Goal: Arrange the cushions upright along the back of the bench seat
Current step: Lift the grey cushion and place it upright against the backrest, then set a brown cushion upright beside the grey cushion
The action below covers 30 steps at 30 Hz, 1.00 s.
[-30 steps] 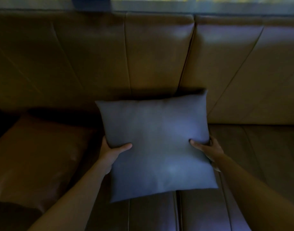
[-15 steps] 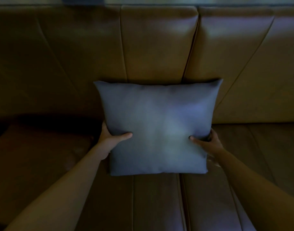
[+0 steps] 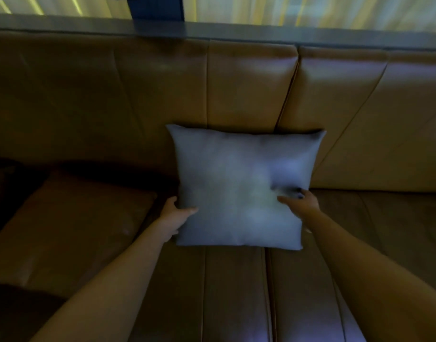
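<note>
I read the grey cushion point(image 3: 241, 183) upright at frame centre against the backrest point(image 3: 249, 82). The left hand point(image 3: 173, 213) grips its edge. The right hand point(image 3: 302, 201) touches it, but I cannot tell its grip. At lower left the brown cushion point(image 3: 71, 230) lies flat: outstanding, I judge.

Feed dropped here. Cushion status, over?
Left hand grips grey cushion edge; right hand on its right side, blurred. Cushion upright against backrest. Brown cushion flat, left.

Upright grey cushion point(image 3: 241, 183) against brown backrest point(image 3: 249, 82)
</note>
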Motion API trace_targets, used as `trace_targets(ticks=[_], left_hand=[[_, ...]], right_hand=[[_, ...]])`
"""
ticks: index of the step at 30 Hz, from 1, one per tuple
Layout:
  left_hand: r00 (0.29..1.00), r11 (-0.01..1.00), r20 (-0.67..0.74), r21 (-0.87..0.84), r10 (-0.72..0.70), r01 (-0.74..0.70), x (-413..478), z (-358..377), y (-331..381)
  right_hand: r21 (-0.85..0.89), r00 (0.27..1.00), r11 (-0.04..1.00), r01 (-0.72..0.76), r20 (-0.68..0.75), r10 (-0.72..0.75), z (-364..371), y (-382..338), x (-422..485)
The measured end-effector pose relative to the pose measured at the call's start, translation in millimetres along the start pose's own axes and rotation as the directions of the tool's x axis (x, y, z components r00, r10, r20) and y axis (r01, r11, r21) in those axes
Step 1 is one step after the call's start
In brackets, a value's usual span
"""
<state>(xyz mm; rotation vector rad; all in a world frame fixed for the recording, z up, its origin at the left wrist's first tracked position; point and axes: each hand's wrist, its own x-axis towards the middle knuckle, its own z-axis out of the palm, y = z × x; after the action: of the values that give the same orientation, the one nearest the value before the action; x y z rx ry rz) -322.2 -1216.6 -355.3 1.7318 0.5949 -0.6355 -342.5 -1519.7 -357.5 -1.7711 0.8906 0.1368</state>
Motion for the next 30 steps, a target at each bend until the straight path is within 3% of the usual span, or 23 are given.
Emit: trace_targets(ticks=[8,16,22,30], left_hand=[[0.995,0.995,-0.039,0.007,0.097,-0.097,-27.6,-74.0,8.5],[0.993,0.994,-0.035,0.026,0.112,-0.111,-13.8,-207.3,-24.0],[0.986,0.996,-0.144,0.056,0.079,-0.072,7.0,-304.9,-54.5],[0.988,0.995,-0.147,0.102,0.037,-0.022,51.7,-377.2,-88.1]], right_hand=[[-0.076,0.991,0.996,0.05,0.125,-0.04,75.4,-62.9,-77.9],[-0.081,0.967,0.997,0.004,0.254,0.017,225.6,-81.8,-158.8],[-0.074,0.962,0.995,-0.064,0.261,0.081,331.2,-71.6,-197.2],[-0.087,0.963,0.989,-0.116,0.234,0.134,408.6,-40.0,-218.8]])
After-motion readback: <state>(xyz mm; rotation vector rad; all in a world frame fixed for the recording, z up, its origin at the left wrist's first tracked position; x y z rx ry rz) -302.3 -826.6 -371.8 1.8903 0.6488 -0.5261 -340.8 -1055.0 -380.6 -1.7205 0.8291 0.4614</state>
